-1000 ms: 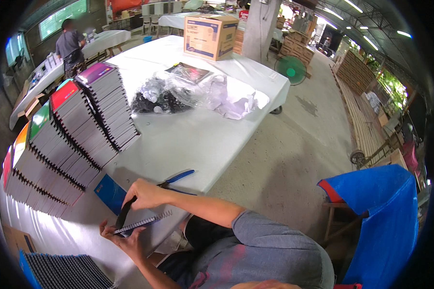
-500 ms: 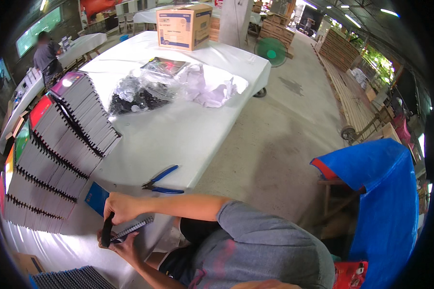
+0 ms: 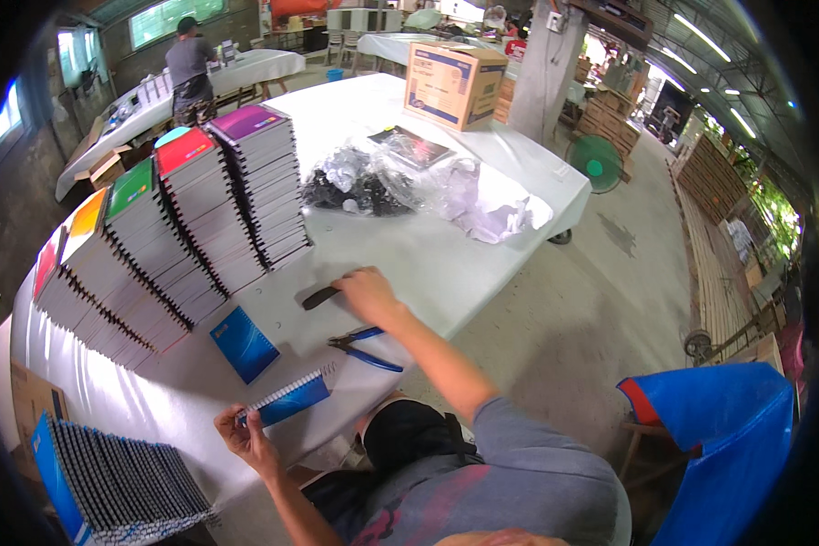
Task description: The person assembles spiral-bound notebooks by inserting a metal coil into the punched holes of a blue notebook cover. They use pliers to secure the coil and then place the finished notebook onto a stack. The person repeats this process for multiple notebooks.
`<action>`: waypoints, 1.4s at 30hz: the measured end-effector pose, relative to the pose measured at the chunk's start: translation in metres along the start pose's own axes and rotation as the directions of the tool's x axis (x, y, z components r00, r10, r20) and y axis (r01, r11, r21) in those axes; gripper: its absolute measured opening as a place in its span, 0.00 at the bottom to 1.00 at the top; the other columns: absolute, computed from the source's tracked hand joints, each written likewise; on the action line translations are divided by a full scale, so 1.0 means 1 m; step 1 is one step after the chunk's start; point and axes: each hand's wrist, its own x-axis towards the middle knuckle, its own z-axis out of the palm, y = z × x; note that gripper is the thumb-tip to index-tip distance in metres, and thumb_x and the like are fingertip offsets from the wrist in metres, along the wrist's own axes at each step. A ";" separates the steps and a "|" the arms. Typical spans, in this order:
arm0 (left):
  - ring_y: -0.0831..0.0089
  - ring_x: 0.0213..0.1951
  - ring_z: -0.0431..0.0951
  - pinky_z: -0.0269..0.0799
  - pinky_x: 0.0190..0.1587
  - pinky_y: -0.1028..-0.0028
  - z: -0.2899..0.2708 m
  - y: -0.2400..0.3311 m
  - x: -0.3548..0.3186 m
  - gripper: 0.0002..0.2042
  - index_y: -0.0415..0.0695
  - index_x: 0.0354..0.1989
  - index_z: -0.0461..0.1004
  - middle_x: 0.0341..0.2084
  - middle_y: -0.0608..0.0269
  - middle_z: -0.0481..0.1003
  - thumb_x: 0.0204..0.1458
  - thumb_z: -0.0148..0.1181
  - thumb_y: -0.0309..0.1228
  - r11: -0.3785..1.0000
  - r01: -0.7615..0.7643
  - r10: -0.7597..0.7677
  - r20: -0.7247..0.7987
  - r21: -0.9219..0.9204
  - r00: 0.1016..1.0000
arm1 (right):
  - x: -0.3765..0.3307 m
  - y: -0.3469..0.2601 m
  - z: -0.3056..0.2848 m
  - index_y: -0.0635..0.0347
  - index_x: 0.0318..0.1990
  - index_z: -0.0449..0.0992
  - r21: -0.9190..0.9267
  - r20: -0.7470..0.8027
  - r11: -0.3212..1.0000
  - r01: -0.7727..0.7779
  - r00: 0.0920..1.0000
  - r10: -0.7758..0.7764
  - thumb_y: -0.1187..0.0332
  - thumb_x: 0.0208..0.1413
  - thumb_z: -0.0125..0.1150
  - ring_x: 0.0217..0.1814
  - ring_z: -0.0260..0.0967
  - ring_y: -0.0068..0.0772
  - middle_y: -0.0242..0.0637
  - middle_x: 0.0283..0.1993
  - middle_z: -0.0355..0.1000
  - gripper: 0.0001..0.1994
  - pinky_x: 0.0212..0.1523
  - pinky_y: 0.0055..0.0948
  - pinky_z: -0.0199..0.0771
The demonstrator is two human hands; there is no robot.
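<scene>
My left hand (image 3: 248,437) grips a small blue spiral notebook (image 3: 293,400) by its near left end, thumb on the cover. A clear coil (image 3: 326,371) runs along the notebook's upper edge, and its far end sticks out past the cover. Farther up the table, my right hand (image 3: 366,293) has its fingers closed on a dark elongated object (image 3: 320,298) lying low over the white tabletop; its kind is unclear. Between the hands lie blue-handled cutting pliers (image 3: 366,348), jaws pointing left. A separate blue booklet (image 3: 245,344) rests flat beside the tall stacks.
Tall stacks of spiral notebooks (image 3: 205,205) with coloured covers line the left side. A row of coil-bound notebooks (image 3: 127,473) stands near left. Crumpled plastic (image 3: 364,187) and a cardboard box (image 3: 453,84) sit farther back. Another person (image 3: 191,73) stands at a far table.
My right hand has moved away from the notebook toward the far side with the dark object, which is now lowered to the table. The notebook's blue cover now shows. The view has shifted.
</scene>
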 end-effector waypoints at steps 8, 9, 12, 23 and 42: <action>0.76 0.36 0.71 0.68 0.42 0.77 0.004 0.047 -0.011 0.28 0.44 0.59 0.61 0.35 0.61 0.71 0.48 0.61 0.18 0.997 0.063 -0.080 -0.433 -0.054 0.898 | -0.087 -0.022 -0.045 0.34 0.67 0.47 0.069 0.183 0.986 -0.150 0.974 0.135 0.41 0.53 0.50 0.71 0.38 0.55 0.45 0.69 0.45 0.36 0.61 0.71 0.37; 0.76 0.37 0.71 0.69 0.43 0.76 0.006 0.054 -0.010 0.28 0.43 0.59 0.60 0.35 0.61 0.71 0.48 0.61 0.18 0.995 0.074 -0.095 -0.447 -0.064 0.890 | -0.101 -0.021 -0.036 0.34 0.67 0.48 -0.004 0.224 0.988 -0.154 0.963 0.151 0.41 0.52 0.51 0.71 0.38 0.56 0.46 0.69 0.45 0.36 0.62 0.70 0.37; 0.70 0.41 0.75 0.70 0.46 0.74 0.008 0.055 -0.011 0.23 0.39 0.51 0.67 0.37 0.58 0.74 0.44 0.62 0.15 0.989 0.084 -0.131 -0.446 -0.126 0.885 | -0.130 -0.013 0.010 0.42 0.67 0.51 0.018 0.044 0.997 -0.080 0.996 0.079 0.44 0.53 0.50 0.71 0.37 0.56 0.47 0.69 0.45 0.34 0.63 0.69 0.31; 0.69 0.42 0.74 0.73 0.45 0.73 0.011 0.055 -0.010 0.13 0.38 0.33 0.76 0.35 0.54 0.76 0.38 0.64 0.11 0.999 -0.018 0.001 -0.385 -0.040 0.923 | -0.113 -0.053 0.014 0.50 0.62 0.61 0.242 -0.113 0.969 0.045 0.993 -0.018 0.61 0.58 0.51 0.57 0.55 0.50 0.49 0.53 0.59 0.24 0.59 0.49 0.51; 0.69 0.38 0.75 0.71 0.43 0.72 -0.004 0.071 -0.007 0.14 0.40 0.33 0.78 0.33 0.60 0.79 0.37 0.65 0.12 0.941 -0.238 0.303 -0.285 0.240 0.909 | -0.106 -0.172 -0.050 0.44 0.55 0.71 0.591 -0.095 0.706 0.391 0.902 -0.420 0.59 0.52 0.61 0.45 0.65 0.40 0.42 0.42 0.65 0.21 0.46 0.38 0.64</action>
